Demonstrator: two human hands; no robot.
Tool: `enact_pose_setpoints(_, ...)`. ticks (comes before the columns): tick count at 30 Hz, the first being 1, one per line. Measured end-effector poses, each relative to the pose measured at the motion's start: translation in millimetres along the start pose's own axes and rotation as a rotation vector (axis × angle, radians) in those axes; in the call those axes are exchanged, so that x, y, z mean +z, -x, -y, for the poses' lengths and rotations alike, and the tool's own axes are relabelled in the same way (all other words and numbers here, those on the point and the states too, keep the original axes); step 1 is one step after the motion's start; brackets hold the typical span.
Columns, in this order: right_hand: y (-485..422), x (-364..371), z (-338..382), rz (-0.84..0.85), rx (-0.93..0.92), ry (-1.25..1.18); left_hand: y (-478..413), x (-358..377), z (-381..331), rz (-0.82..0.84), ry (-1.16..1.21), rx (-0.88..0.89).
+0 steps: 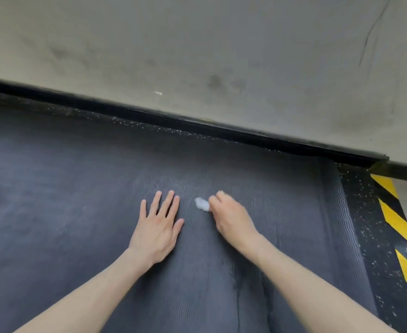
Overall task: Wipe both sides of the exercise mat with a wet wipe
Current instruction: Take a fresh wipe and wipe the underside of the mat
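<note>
The step in hand looks like the wiping of the side of the exercise mat (77, 188) that faces up. The dark grey mat, ribbed with fine waves, lies flat and fills the lower left and centre of the frame, its right edge showing at centre right. The left hand (158, 227) lies flat on the mat just left of centre, fingers straight and spread, holding nothing; it appears to steady the mat. The right hand (231, 217), just right of centre, has its fingers curled round a small crumpled white wet wipe (202, 204), which sticks out at the fingertips and meets the mat surface. This hand is blurred, so the exact grip is hard to read. Which of the two sides this is, and how much of it is done, cannot be told from the surface. The next move probably calls for strokes carried out toward the mat's edges, with the flat hand keeping the mat from creeping. No container shows anywhere in the frame, not even a wipe packet. Beyond the mat, a speckled black floor (368, 236) runs to a black baseboard (173, 116) under a stained grey wall (197, 44) across the top, and yellow-and-black hazard tape (397, 222) edges the lower right.
</note>
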State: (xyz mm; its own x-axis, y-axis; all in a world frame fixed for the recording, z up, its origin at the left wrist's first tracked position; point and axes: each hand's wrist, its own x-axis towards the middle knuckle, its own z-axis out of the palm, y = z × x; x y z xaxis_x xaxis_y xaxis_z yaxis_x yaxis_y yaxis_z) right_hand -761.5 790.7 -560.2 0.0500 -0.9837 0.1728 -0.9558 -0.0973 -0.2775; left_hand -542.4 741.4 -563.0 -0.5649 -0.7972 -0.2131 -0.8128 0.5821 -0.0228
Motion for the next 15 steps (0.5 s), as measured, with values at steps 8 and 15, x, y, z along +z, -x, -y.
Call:
enact_pose_setpoints(8, 1, -4, 11, 0.013, 0.008, -0.095, -27, -19, 3, -0.150, 0.008, 0.022)
enact_pose_setpoints(15, -2, 4, 8, 0.079, -0.257, -0.049, -75, -21, -5, -0.068, 0.075, -0.001)
